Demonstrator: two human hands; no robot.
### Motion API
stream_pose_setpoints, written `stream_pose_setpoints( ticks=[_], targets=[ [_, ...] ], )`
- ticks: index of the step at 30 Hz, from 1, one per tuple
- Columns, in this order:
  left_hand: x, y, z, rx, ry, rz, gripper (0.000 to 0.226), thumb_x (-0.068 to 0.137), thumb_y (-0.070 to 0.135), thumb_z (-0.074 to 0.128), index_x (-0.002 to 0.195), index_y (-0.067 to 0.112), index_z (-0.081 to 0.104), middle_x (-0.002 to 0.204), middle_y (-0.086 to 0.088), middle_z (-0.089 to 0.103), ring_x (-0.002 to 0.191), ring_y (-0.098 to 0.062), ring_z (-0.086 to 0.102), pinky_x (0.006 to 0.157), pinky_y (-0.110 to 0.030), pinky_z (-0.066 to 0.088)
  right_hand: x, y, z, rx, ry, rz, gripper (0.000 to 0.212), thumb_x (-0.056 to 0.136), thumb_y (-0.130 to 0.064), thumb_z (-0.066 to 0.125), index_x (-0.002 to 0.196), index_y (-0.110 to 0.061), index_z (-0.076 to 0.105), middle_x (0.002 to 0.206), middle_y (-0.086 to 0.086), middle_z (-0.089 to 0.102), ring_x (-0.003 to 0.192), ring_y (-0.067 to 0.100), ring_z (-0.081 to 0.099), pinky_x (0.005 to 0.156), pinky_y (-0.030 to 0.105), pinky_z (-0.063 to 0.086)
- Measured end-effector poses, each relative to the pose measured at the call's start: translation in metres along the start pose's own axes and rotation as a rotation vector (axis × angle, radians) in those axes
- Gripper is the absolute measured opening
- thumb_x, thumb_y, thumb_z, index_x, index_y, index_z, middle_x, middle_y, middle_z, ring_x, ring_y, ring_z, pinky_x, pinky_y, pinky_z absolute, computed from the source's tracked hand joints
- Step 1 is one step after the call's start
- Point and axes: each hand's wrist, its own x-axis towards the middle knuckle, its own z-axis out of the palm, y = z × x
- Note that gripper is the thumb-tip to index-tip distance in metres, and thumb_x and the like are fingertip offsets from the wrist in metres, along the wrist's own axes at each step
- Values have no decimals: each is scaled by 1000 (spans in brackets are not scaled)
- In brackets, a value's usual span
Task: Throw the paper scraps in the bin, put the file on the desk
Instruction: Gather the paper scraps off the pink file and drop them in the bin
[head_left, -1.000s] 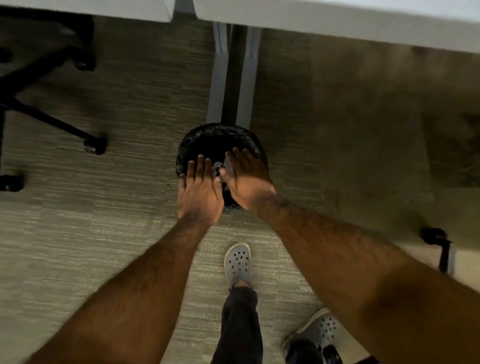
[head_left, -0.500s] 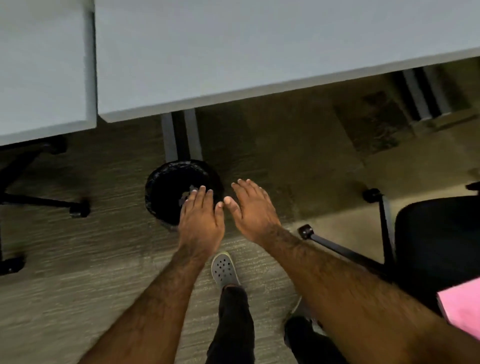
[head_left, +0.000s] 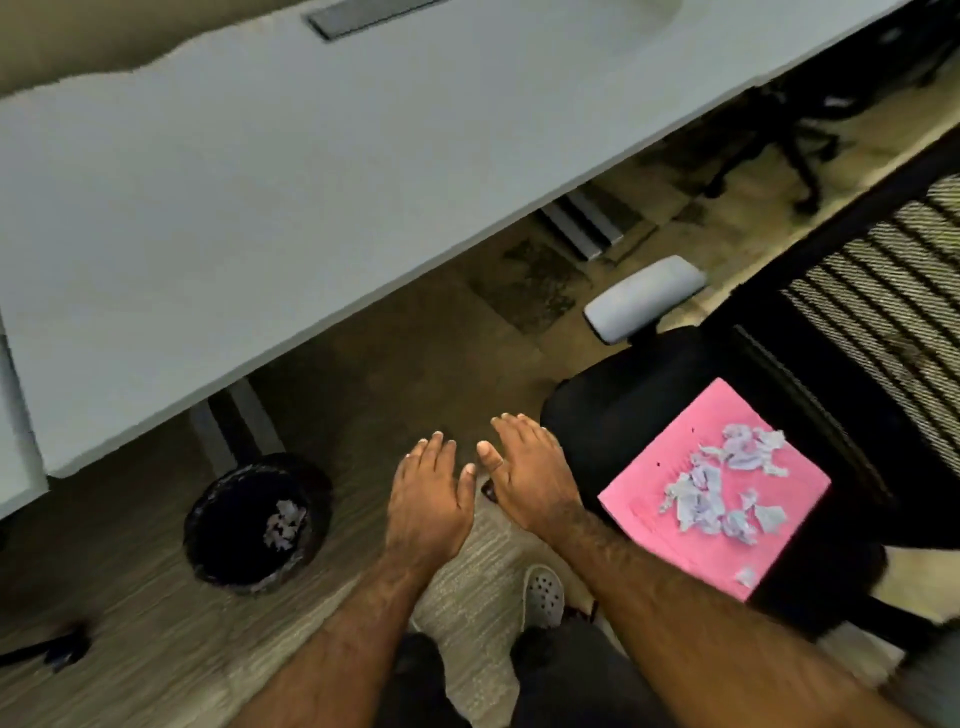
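Note:
A pink file (head_left: 654, 519) lies on the black seat of an office chair (head_left: 623, 400) at the right. Several white paper scraps (head_left: 722, 488) are scattered on top of it. A round black bin (head_left: 208, 551) stands on the carpet under the desk's edge at the left, with some white scraps (head_left: 283, 522) inside. My left hand (head_left: 428, 501) and my right hand (head_left: 530, 475) hover side by side, palms down, fingers apart and empty, between the bin and the chair. The pale desk (head_left: 260, 182) fills the upper left.
The chair has a grey armrest (head_left: 644, 299) and a mesh backrest (head_left: 883, 312). Desk legs (head_left: 234, 431) stand behind the bin. Another chair's base (head_left: 779, 140) sits at the far right, and a caster (head_left: 62, 649) at the lower left. My feet (head_left: 543, 595) are on the carpet below.
My view has swung right and up from the bin. Both hands have left the bin's rim and moved right toward the chair; the file with scraps has come into sight.

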Motion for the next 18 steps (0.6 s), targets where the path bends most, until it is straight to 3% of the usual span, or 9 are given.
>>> stream_pose_setpoints(
  ticks=[7, 12, 18],
  targets=[
    [28, 97, 35, 62, -104, 280, 60, 98, 46, 30, 146, 12, 36, 156, -6, 30, 144, -20, 24, 117, -34, 14, -54, 97, -54, 55, 237, 252, 66, 95, -60, 22, 145, -20, 35, 153, 2, 34, 141, 19, 26, 114, 38, 22],
    [49, 153, 85, 119, -253, 465, 68, 96, 50, 37, 150, 11, 26, 159, -8, 21, 146, -23, 20, 119, -37, 16, -87, 169, -59, 92, 324, 504, 83, 84, -76, 3, 150, -27, 19, 159, -1, 19, 145, 17, 15, 115, 36, 16],
    [63, 188, 149, 188, -390, 635, 82, 90, 57, 42, 153, 13, 14, 161, -7, 11, 147, -25, 15, 116, -33, 5, -126, 234, -29, 103, 396, 767, 75, 91, -69, 28, 150, -26, 14, 159, -1, 17, 145, 20, 17, 114, 37, 17]
  ],
)
